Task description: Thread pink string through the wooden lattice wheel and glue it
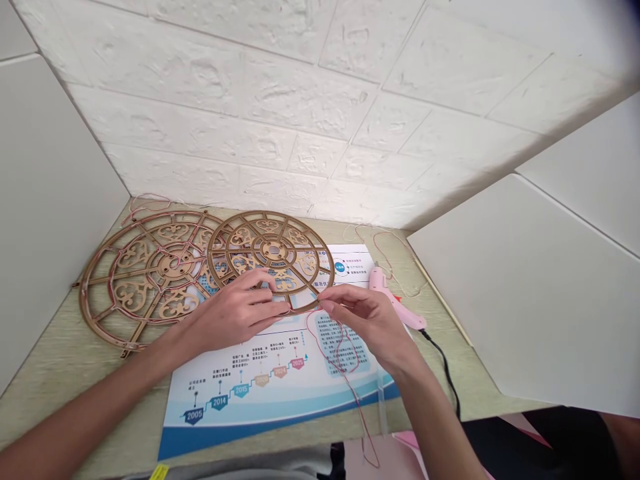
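A round, gold-brown openwork frame with scrollwork and spokes lies partly over a larger similar frame. At the smaller frame's near edge, my left hand is closed over it, fingers bent, with the index fingertip at the rim and the thumb hidden. Just to the right, my right hand pinches thumb and index finger together at the same rim. A thin red wire runs from there, loops below the fingers and hangs over the table's front edge. Similar reddish wire lies along the larger frame's ring.
A printed blue-and-white sheet lies under the frames on the table. A pink glue gun rests at right, its black cord running forward. Loose wires lie behind. White panels stand at both sides, a white brick-patterned wall behind.
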Available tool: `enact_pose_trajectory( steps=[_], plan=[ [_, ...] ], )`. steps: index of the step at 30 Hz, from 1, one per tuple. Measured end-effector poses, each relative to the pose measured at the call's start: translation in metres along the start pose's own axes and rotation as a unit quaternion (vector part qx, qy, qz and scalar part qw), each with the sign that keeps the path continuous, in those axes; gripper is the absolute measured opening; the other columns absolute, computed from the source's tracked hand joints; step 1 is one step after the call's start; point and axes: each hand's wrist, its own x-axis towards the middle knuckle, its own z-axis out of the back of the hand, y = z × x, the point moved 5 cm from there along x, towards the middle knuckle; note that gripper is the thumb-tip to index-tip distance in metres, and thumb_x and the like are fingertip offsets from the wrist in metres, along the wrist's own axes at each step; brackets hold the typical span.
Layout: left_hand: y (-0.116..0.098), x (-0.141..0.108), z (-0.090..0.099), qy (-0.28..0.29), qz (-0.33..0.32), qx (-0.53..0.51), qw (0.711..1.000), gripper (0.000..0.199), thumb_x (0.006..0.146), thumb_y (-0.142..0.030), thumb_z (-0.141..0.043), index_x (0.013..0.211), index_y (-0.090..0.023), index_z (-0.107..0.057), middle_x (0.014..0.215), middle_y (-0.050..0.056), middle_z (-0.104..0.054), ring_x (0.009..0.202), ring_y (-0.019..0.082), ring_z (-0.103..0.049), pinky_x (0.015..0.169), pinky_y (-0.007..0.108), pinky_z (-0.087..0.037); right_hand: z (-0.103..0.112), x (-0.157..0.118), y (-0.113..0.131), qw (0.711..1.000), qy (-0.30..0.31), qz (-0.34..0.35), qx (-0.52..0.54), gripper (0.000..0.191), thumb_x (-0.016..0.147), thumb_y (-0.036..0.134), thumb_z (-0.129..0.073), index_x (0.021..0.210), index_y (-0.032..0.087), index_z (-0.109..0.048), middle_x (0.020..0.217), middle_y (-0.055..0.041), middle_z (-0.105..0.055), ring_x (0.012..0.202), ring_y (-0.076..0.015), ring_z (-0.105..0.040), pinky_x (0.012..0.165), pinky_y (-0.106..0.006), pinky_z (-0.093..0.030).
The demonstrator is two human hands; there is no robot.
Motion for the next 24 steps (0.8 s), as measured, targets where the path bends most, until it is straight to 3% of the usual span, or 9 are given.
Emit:
enact_pose_trajectory(
  steps=[12,19,24],
  plan=[
    [0.0,-0.001,0.0,-0.007,0.006,0.005,1.0,0.016,0.097,-0.017,-0.059,0.111,-0.013,-0.067,0.076,0.004,-0.063,0.103,0.023,-0.057,0.089,0.038,-0.056,0.001,0.003,0.002,0.999,-0.017,0.008,0.05,0.02,0.072,0.039,-0.084,0.085,0.024,-0.077,0.083,-0.0029,-0.073,0.077,-0.0149,-0.065,0.069,-0.027,-0.052],
    [0.001,-0.001,0.0,0.0,0.006,0.006,1.0,0.017,0.097,-0.017,-0.06,0.112,-0.013,-0.067,0.077,0.005,-0.064,0.105,0.023,-0.057,0.09,0.038,-0.055,0.003,0.007,0.012,0.999,0.041,-0.004,-0.004,0.025,0.075,0.044,-0.081,0.086,0.021,-0.077,0.082,-0.0044,-0.072,0.073,-0.0144,-0.062,0.066,-0.027,-0.05],
    [0.001,-0.001,-0.001,0.006,0.002,0.006,1.0,0.017,0.097,-0.017,-0.059,0.112,-0.013,-0.067,0.078,0.004,-0.064,0.103,0.023,-0.058,0.094,0.042,-0.055,0.003,0.011,0.021,0.993,0.085,-0.028,-0.074,0.039,0.084,0.057,-0.068,0.092,0.019,-0.068,0.074,-0.0036,-0.067,0.058,-0.012,-0.053,0.052,-0.026,-0.043]
  ],
)
